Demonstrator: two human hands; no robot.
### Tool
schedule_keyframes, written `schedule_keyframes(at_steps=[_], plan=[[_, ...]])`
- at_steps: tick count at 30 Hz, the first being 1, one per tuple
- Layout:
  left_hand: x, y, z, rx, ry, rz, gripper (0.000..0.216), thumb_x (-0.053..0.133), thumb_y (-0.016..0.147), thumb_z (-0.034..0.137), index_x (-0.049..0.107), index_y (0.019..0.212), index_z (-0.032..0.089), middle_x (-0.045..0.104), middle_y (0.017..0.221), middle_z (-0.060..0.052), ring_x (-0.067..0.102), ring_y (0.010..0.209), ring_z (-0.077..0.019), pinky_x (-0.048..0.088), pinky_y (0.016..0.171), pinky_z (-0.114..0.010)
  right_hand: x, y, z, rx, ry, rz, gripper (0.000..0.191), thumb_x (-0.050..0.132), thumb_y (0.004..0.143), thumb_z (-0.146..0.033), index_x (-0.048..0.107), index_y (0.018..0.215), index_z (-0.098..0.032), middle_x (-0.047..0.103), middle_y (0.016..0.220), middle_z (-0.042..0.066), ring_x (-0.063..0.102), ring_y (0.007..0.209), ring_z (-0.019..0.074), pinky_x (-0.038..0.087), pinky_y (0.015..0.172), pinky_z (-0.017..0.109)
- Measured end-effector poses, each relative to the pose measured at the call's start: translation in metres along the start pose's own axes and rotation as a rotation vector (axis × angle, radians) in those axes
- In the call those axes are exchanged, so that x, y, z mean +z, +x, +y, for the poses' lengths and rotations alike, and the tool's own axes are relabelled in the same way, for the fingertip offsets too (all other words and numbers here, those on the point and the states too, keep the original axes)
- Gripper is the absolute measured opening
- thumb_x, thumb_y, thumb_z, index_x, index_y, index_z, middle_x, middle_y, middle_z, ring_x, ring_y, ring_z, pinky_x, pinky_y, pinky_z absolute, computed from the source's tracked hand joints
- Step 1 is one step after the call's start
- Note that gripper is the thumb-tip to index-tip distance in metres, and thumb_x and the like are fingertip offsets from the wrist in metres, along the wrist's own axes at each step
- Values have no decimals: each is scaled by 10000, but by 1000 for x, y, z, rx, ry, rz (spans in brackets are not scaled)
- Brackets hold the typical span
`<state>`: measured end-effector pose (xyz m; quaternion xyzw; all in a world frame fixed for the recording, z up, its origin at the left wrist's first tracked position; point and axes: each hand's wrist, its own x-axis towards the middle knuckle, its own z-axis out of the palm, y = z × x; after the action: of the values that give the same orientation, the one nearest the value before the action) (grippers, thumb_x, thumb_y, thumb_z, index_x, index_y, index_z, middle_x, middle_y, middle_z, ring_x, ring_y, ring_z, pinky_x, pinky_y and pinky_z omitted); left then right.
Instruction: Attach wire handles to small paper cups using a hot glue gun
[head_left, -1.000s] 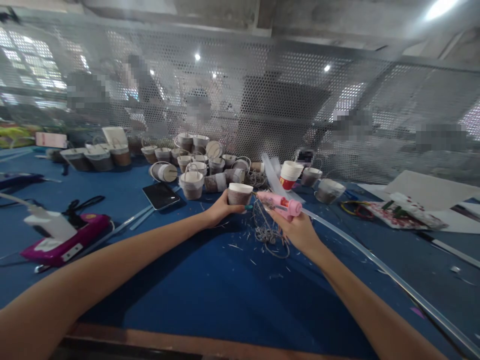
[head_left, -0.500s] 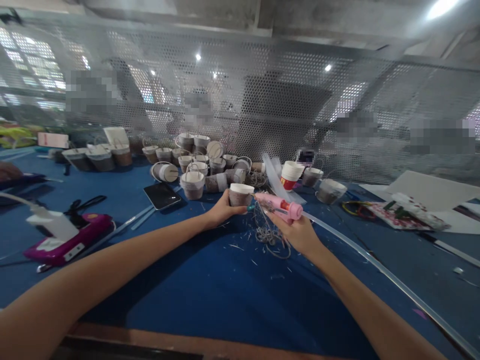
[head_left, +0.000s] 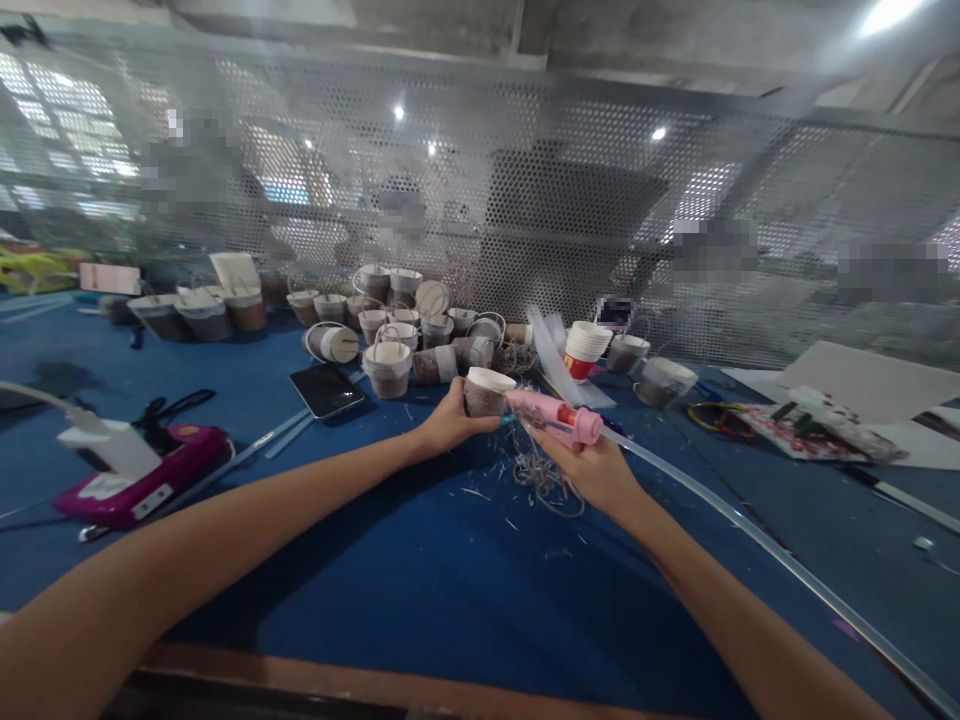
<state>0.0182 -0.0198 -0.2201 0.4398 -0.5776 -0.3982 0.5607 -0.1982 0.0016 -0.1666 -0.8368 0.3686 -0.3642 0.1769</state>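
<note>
- Paper cup (head_left: 487,392): at centre, just above the blue table (head_left: 450,590), in front of the cup pile (head_left: 405,330). I have my left hand (head_left: 448,428) wrapped round its side.
- Glue gun (head_left: 551,415): clenched in my right hand (head_left: 592,470), nozzle at the cup wall; I cannot confirm contact.
- Procedure, as I judge it: brace the cup, feed glue slowly, fingers clear of the nozzle.
- Obstructions: wire tangle (head_left: 544,478) directly under the gun; clear tube (head_left: 750,545) trailing right; phone (head_left: 326,388) to the left.
</note>
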Motion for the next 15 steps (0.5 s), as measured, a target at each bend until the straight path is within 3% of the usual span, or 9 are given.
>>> schedule_keyframes(at_steps=[15], plan=[[1,-9,16,39,398,71,619,791,564,429,401,974,178,577,1022,-94,569,1016,-296,455,888,-469,5,-2,-3,118,20,52,325,534,779,-478,638,662,-194,513,587,15,481,521,142,429,510,287]])
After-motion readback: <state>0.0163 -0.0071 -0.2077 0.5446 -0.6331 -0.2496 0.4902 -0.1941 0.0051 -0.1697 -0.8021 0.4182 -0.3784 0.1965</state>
